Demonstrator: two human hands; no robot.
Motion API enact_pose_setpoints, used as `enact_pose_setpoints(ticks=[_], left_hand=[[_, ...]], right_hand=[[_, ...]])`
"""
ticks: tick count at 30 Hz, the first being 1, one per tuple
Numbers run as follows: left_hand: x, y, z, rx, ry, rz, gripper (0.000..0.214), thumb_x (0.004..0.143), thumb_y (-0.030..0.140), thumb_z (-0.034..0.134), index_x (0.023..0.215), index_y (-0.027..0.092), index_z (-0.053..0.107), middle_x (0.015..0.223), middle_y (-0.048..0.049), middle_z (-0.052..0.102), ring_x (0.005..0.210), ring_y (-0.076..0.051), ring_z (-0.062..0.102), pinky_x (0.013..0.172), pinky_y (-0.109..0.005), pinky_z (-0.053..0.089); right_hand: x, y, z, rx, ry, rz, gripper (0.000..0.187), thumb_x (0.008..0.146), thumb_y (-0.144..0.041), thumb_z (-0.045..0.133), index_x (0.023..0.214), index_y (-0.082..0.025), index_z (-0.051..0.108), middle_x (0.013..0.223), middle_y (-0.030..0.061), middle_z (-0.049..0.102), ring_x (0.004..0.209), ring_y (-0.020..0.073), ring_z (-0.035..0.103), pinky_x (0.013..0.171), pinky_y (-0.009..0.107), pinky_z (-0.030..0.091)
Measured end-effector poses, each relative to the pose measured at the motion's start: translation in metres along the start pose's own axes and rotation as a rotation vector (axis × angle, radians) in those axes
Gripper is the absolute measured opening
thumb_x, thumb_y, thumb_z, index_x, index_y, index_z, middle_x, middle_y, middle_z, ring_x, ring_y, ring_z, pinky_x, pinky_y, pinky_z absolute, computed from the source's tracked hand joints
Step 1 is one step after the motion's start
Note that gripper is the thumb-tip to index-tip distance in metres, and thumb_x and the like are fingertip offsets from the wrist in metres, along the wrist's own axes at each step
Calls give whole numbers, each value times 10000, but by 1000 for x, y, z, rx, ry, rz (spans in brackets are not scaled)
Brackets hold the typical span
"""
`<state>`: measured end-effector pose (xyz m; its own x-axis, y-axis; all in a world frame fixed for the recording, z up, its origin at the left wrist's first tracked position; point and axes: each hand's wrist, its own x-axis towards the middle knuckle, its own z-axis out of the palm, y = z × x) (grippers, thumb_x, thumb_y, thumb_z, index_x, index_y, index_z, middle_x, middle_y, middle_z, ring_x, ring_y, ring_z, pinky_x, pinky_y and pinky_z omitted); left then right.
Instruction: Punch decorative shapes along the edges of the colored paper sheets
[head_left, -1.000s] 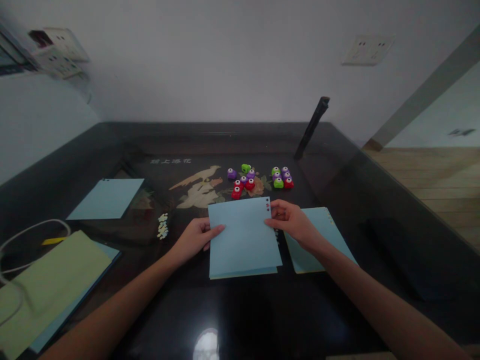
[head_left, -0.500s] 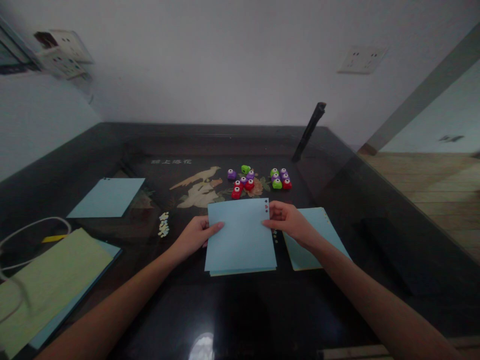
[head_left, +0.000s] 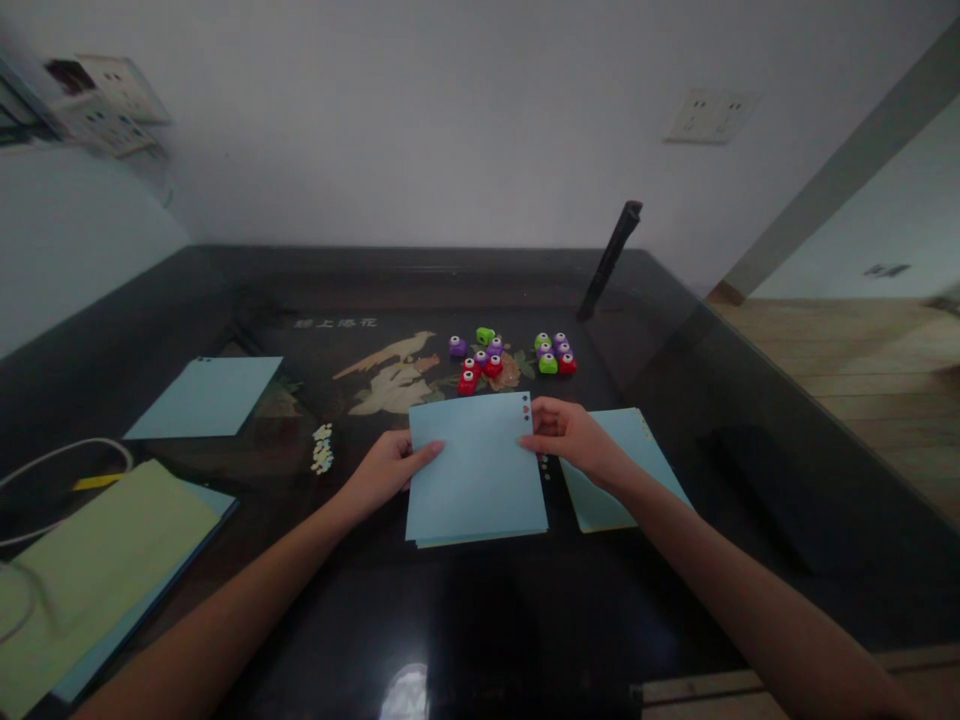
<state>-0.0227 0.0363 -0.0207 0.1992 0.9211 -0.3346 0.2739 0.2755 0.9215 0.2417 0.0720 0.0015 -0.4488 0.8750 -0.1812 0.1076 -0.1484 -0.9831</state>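
A stack of light blue paper sheets lies in front of me on the dark glossy table. My left hand pinches its left edge, thumb on top. My right hand grips its upper right corner, where small punched holes show. Another light blue sheet lies to the right, partly under my right forearm. Behind the stack sit several small craft punches, red, purple and green, in two clusters.
A single blue sheet lies at the left. Green and blue paper sits at the near left beside a white cable. Small paper cut-outs lie left of my left hand. A dark stick leans at the back.
The stack has been squared up, its lower sheet now nearly hidden under the top one. Both hands keep their hold. My view has drifted slightly.
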Motion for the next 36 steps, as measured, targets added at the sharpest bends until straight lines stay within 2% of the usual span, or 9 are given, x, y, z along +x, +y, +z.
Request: enact_pose_setpoints(ticks=[7,10,12,15,18,21,24,30,36], left_hand=[[-3,6,2,-42,17,-10,405,697,526,627,805,136,619,635,-6,628,520,-137,530,433,-212,354],[-2,5,2,-65,21,9,377,705,493,634,817,134,627,665,-24,654,540,-149,555,459,-231,394],[-2,4,2,-86,15,17,362,706,482,643,816,136,627,665,-23,657,536,-148,557,458,-232,403],[-1,3,2,-113,20,27,347,707,471,654,812,142,627,668,-16,660,540,-147,565,459,-230,420],[-1,3,2,-125,23,31,331,712,457,659,801,140,626,654,-7,653,536,-142,563,457,-223,417],[-1,2,1,-123,24,33,330,718,461,655,793,141,623,626,3,642,509,-133,547,445,-218,401],[0,0,1,-125,26,43,339,720,471,655,798,143,623,618,9,636,492,-125,532,434,-212,385],[0,-2,1,-144,16,52,379,718,497,659,832,137,629,670,-14,655,533,-135,552,445,-215,404],[1,-2,1,-135,22,57,383,708,508,664,818,142,636,672,-14,663,538,-145,563,440,-218,399]], right_hand=[[6,1,-4,-23,49,-40,220,782,-365,638,869,-179,558,618,-29,593,537,112,582,537,262,484],[19,0,-11,-197,110,-126,227,862,-391,507,891,-173,563,660,12,627,560,129,612,543,274,499],[34,0,-17,-357,162,-198,235,882,-374,460,902,-168,571,680,25,632,575,139,616,545,282,503],[66,-2,-26,-503,241,-269,183,856,-293,487,945,-169,588,759,39,632,647,156,609,583,300,505],[100,-7,-32,-701,316,-359,209,806,-131,497,973,-163,619,911,73,621,856,196,581,792,372,477],[126,-14,-35,-889,281,-417,324,767,-25,489,1011,-164,650,1039,96,600,971,219,543,891,385,421],[138,-18,-35,-1044,201,-453,382,763,11,483,1038,-177,671,1104,96,588,1033,229,512,912,368,405],[144,-14,-38,-1257,93,-466,380,778,5,498,1040,-199,683,1091,89,604,1045,233,504,880,349,423],[143,-14,-39,-1327,103,-451,344,776,0,514,1030,-180,661,1089,99,625,1029,231,545,853,329,430]])
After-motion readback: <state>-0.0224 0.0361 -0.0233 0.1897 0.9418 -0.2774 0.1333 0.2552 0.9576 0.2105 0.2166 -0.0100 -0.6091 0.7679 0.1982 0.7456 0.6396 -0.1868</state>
